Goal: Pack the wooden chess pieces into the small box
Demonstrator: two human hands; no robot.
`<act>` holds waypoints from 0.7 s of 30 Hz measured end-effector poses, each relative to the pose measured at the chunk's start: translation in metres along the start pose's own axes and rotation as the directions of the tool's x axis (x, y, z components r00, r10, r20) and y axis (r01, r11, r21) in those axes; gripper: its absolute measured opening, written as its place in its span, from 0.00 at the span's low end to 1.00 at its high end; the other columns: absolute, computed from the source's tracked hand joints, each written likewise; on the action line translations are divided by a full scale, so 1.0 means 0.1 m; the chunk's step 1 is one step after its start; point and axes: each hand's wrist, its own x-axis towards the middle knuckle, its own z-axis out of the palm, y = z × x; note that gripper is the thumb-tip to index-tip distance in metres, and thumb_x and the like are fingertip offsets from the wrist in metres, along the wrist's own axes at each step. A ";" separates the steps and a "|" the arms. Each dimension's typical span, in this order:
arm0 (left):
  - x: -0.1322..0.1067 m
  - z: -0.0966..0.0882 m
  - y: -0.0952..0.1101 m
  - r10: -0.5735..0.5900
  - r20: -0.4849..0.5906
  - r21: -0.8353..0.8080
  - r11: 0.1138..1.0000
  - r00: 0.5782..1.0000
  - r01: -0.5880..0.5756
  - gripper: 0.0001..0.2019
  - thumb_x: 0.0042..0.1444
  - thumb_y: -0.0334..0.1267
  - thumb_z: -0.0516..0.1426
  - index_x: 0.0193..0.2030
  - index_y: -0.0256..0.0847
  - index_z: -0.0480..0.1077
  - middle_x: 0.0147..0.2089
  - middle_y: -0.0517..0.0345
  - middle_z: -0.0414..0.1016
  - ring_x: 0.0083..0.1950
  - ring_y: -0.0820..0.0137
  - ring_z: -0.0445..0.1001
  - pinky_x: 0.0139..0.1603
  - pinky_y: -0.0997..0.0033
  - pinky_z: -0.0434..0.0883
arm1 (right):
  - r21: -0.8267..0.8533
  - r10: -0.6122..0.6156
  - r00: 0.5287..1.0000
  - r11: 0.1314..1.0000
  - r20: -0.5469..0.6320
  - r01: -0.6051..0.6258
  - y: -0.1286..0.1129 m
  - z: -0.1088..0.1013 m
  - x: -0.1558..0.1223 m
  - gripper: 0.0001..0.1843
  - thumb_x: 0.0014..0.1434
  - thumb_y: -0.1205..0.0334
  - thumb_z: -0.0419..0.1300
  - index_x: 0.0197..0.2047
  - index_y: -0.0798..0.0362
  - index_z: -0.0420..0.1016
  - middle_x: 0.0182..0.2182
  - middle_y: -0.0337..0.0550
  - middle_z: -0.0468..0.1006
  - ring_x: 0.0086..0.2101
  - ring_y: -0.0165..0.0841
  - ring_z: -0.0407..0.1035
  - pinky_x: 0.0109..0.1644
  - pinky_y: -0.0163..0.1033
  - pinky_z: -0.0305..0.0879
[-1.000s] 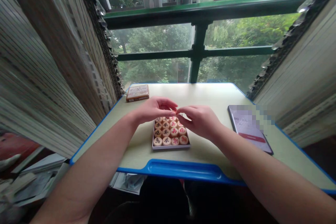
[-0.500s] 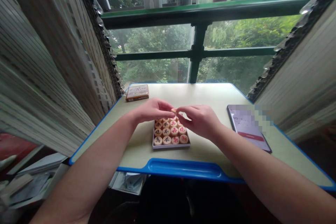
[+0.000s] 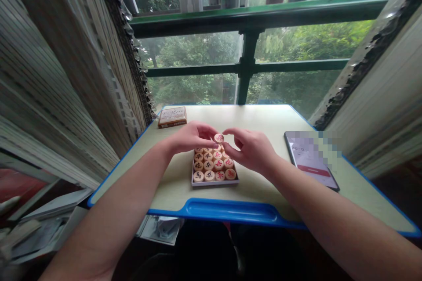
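My left hand (image 3: pixel 194 136) grips a round wooden Chinese chess piece (image 3: pixel 219 138) with a red character, its face toward me, above the far part of a shallow white box (image 3: pixel 215 183). Beside the piece on the right is my right hand (image 3: pixel 252 147), its thumb and forefinger parted. Whether those fingertips touch the piece I cannot tell. Rows of Chinese chess pieces (image 3: pixel 209 165) fill the near part of the box, black characters on the left and red on the right. Both hands hide the box's far end.
A flat brown box lid (image 3: pixel 172 117) lies at the table's far left. On the right rests a phone (image 3: pixel 310 162) with a lit screen. The pale table (image 3: pixel 260 116) has a blue rim and a blue front tray (image 3: pixel 232 211). Curtains flank the window.
The held piece has tilted up, so its red character now faces me. My right thumb and forefinger have spread apart beside it. My left hand has hardly moved.
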 end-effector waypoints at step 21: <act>0.00 0.01 -0.01 -0.001 0.063 0.062 0.998 0.998 -0.003 0.18 0.45 0.42 0.64 0.41 0.33 0.73 0.35 0.52 0.77 0.36 0.71 0.74 0.37 0.72 0.70 | 0.069 -0.021 0.992 0.998 0.124 0.012 0.02 0.04 -0.01 0.15 0.56 0.56 0.57 0.44 0.54 0.74 0.18 0.34 0.69 0.18 0.25 0.58 0.25 0.31 0.49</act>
